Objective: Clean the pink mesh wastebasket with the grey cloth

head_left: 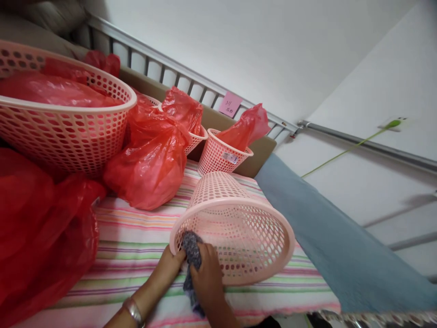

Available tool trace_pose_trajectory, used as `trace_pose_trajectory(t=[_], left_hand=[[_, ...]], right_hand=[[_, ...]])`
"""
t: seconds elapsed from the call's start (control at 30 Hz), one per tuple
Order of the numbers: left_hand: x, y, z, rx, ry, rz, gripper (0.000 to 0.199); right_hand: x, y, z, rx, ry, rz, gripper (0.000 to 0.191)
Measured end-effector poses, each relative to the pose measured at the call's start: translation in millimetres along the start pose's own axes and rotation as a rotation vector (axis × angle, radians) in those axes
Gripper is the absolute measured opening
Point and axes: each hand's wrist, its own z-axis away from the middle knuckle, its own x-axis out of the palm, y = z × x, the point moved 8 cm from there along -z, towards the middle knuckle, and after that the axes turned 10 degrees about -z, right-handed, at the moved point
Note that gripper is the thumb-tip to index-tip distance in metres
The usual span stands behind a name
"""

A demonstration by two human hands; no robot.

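Observation:
A pink plastic basket (pixel 235 203) with perforated walls lies on its side on the striped cloth, its mouth towards me. My left hand (pixel 175 258), with a silver bangle at the wrist, grips the basket's rim at the lower left; its fingers are partly hidden behind the rim. Bunched in my right hand (pixel 209 273) is a grey cloth (pixel 191 249), pressed against the same stretch of rim. Part of the cloth hangs below the hand.
Several pink baskets stand behind and left, including a small basket (pixel 218 152) with a red bag (pixel 247 127) and a large basket (pixel 68 127). Red plastic bags (pixel 146 164) lie beside them. A metal railing (pixel 191 75) runs along the wall; blue fabric (pixel 317 228) covers the right side.

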Motion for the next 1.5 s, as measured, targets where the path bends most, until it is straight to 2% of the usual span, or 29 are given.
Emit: trace_pose_trajectory(t=[0.07, 0.13, 0.23, 0.3, 0.43, 0.57, 0.7, 0.8, 0.9, 1.03, 1.13, 1.27, 1.4, 1.5], left_hand=[[-2.0, 5.6, -0.2, 0.026, -0.019, 0.001, 0.041], [-12.3, 11.3, -2.4, 0.049, 0.025, -0.022, 0.038], [-31.6, 16.3, -7.0, 0.033, 0.115, -0.105, 0.038], [-37.3, 18.5, -9.3, 0.028, 0.118, -0.136, 0.039], [-37.1, 17.7, -10.9, 0.027, 0.099, -0.147, 0.038], [-34.9, 15.7, -10.0, 0.018, 0.103, -0.167, 0.038], [-32.0, 17.7, -8.5, 0.019, 0.107, -0.167, 0.039], [-27.5, 16.0, -8.1, 0.007, 0.1, -0.162, 0.041], [-23.7, 12.0, -8.3, 0.003, 0.096, -0.156, 0.041], [-23.4, 6.2, -8.9, 0.003, 0.118, -0.149, 0.041], [-24.0, 4.1, -9.5, 0.014, 0.123, -0.141, 0.042], [-25.6, 1.8, -10.2, 0.025, 0.131, -0.128, 0.044], [-27.2, -2.6, -11.3, 0.021, 0.128, -0.123, 0.044], [-28.5, -5.6, -12.4, 0.018, 0.131, -0.123, 0.041]], right_hand=[[-3.3, 1.8, 10.6, -0.013, -0.004, -0.013, 0.049], [-5.3, 2.3, 12.6, -0.015, -0.016, -0.019, 0.049], [-4.7, -2.5, 5.9, -0.019, -0.055, -0.013, 0.049], [-3.2, -5.8, -3.7, -0.024, -0.062, -0.009, 0.051], [4.7, 1.2, -41.5, -0.002, 0.005, 0.047, 0.049], [16.6, 24.9, -99.5, 0.097, 0.118, 0.204, 0.041], [27.8, 43.8, -149.3, 0.135, 0.14, 0.262, 0.029], [31.8, 51.1, -168.5, 0.119, 0.124, 0.248, 0.028], [32.1, 52.8, -172.9, 0.096, 0.105, 0.246, 0.027], [28.8, 46.6, -161.7, 0.088, 0.103, 0.263, 0.029], [25.5, 35.4, -139.9, 0.09, 0.113, 0.286, 0.033], [20.6, 12.3, -90.1, 0.027, 0.082, 0.227, 0.041], [12.3, -8.6, -29.2, -0.084, -0.013, 0.085, 0.046], [6.0, -13.6, -1.6, -0.134, -0.073, 0.04, 0.049]])
